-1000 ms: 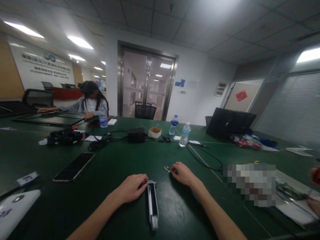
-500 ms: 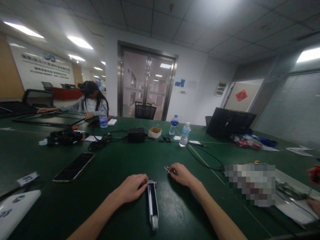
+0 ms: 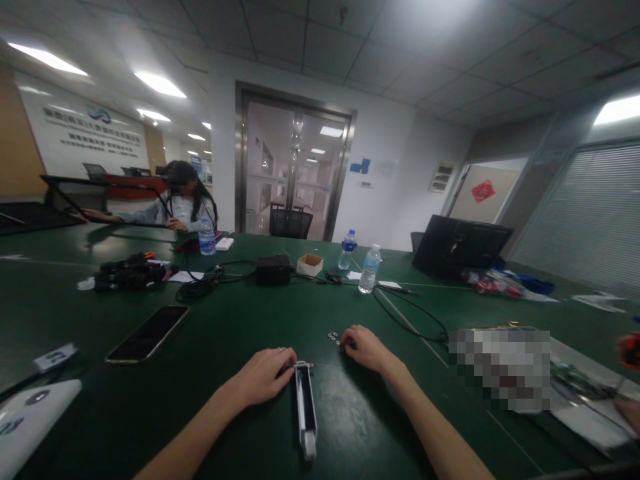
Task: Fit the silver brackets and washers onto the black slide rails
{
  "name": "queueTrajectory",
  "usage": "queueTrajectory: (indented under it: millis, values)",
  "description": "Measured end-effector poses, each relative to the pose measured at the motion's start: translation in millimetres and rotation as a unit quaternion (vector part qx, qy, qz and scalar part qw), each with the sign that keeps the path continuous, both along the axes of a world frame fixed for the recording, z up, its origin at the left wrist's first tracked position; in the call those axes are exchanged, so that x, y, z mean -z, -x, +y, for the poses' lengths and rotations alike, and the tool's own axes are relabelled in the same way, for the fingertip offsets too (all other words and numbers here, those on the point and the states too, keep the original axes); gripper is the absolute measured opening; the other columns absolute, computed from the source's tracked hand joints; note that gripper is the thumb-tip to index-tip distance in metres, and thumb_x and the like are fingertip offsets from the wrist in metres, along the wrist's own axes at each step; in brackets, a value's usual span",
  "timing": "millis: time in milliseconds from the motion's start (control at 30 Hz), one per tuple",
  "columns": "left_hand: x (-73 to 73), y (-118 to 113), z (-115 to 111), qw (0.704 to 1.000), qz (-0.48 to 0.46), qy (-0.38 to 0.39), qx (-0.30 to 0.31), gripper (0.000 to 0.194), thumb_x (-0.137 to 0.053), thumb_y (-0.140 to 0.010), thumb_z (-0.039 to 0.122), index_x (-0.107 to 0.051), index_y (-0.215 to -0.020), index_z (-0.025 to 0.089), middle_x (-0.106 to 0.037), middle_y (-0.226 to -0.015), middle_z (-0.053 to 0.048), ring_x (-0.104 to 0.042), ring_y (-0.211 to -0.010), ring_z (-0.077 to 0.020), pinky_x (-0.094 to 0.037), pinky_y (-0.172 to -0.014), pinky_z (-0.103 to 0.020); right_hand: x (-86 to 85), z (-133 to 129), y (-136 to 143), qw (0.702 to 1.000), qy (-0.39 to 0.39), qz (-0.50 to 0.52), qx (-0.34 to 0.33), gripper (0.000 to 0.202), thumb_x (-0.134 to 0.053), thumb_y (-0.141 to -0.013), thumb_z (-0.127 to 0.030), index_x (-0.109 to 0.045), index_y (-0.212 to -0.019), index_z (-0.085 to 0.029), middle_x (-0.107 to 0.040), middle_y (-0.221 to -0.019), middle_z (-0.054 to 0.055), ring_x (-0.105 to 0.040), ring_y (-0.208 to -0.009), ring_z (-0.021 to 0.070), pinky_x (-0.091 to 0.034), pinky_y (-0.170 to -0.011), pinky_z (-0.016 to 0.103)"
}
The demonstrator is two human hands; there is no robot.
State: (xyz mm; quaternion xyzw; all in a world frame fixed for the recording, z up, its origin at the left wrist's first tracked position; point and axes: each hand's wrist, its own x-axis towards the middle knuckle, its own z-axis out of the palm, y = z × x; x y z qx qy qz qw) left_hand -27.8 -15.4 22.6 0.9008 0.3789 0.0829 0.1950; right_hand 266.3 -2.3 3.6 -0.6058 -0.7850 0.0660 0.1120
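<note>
L hand is palm-down, fingers bent, tips touching the far end of a long white-edged channel part; can't tell if it's actually gripping. Part lies just R of L hand, btwn both hands, running back twd the wearer, w/ a short pin sticking out on the R hand's side. R hand is curled, fingertips down near the green table; can't tell if anything's pinched inside. Small rings sit just L of R fingertips, a few pcs, too small to make out. Phone lies flat, well L of L hand & a bit beyond it. Clear water bottle stands upright beyond R hand; black cable runs to R hand's right.
</note>
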Motion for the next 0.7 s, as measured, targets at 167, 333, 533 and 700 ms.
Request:
queueTrajectory:
  millis: [167,333,533,700]
  values:
    - [0.0,0,0,1.000,-0.001,-0.005,0.002,0.019,-0.042,-0.093,0.030,-0.056,-0.103,0.021,-0.061,-0.096,-0.003,-0.058,-0.087,-0.0190,-0.045,-0.076,-0.031,0.0,0,0,1.000,0.009,0.005,-0.009,0.018,-0.055,-0.078,-0.015,-0.068,-0.089,-0.017,-0.064,-0.088,0.005,-0.057,-0.086,0.0174,-0.040,-0.077,0.025]
    - [2.0,0,2,1.000,-0.001,-0.001,-0.001,0.019,-0.043,-0.093,0.031,-0.056,-0.104,0.022,-0.061,-0.097,-0.003,-0.058,-0.087,-0.0188,-0.045,-0.076,-0.031,-5.5,-2,4,0.999,0.034,0.005,0.024,0.015,-0.057,-0.076,-0.016,-0.068,-0.087,-0.016,-0.066,-0.087,0.006,-0.060,-0.082,0.0171,-0.041,-0.073,0.024]
    - [1.1,0,1,1.000,0.002,0.005,-0.007,0.019,-0.043,-0.093,0.031,-0.056,-0.105,0.023,-0.061,-0.098,-0.003,-0.058,-0.088,-0.0186,-0.045,-0.078,-0.031,-12.1,-8,8,0.998,0.056,0.020,0.035,0.010,-0.059,-0.075,-0.019,-0.066,-0.081,-0.016,-0.068,-0.084,0.005,-0.061,-0.076,0.0164,-0.040,-0.066,0.023]
    - [-1.3,0,0,1.000,0.008,0.006,-0.010,0.021,-0.042,-0.092,0.032,-0.056,-0.105,0.022,-0.061,-0.098,-0.003,-0.058,-0.088,-0.0194,-0.045,-0.078,-0.031,-10.3,-8,12,0.999,0.034,0.013,0.029,0.010,-0.058,-0.075,-0.020,-0.065,-0.081,-0.016,-0.067,-0.084,0.006,-0.059,-0.078,0.0173,-0.038,-0.067,0.024]
